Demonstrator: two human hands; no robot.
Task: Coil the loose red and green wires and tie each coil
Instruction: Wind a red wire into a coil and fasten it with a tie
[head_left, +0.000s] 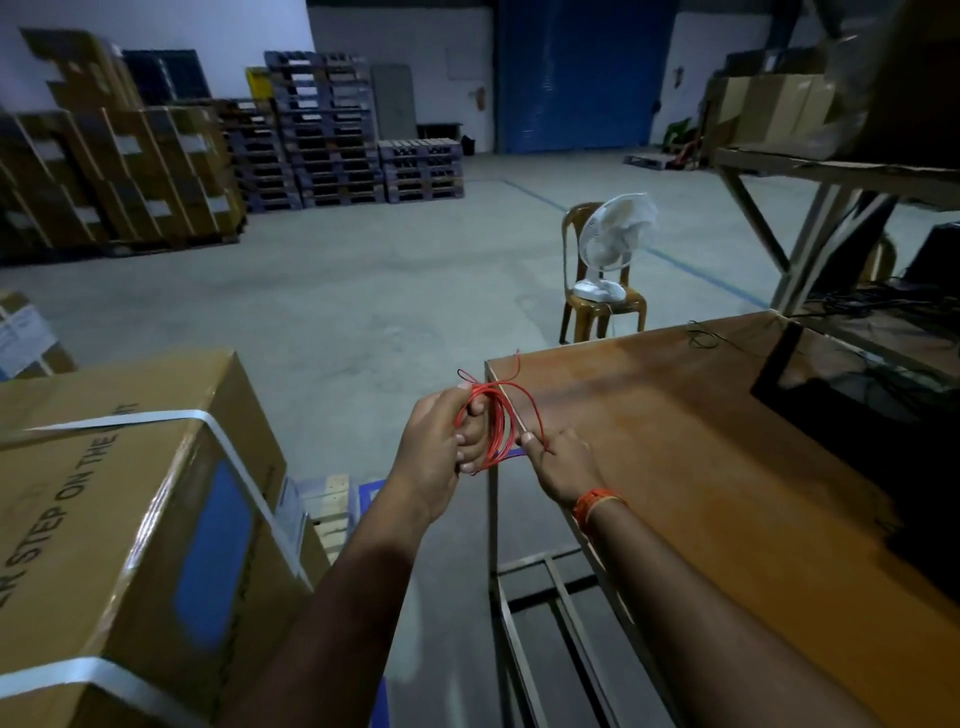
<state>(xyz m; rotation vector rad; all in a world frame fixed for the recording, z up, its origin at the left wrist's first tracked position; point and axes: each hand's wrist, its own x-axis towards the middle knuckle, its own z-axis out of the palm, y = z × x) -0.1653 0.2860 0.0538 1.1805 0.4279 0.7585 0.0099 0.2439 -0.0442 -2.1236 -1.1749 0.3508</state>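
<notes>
A coil of red wire (500, 426) hangs in the air at the left corner of a brown table (691, 447). My left hand (441, 447) grips the coil's left side, with the loops running over its fingers. My right hand (563, 465) pinches a strand of the same red wire at the coil's right side, just over the table edge. Two short red wire ends stick up above the coil. No green wire shows in the head view.
A large strapped cardboard box (119, 519) stands close on the left. A black monitor (852, 410) and dark cables lie on the table's right. Beyond the table a white fan (610, 244) sits on a brown chair. Metal shelving rises at right.
</notes>
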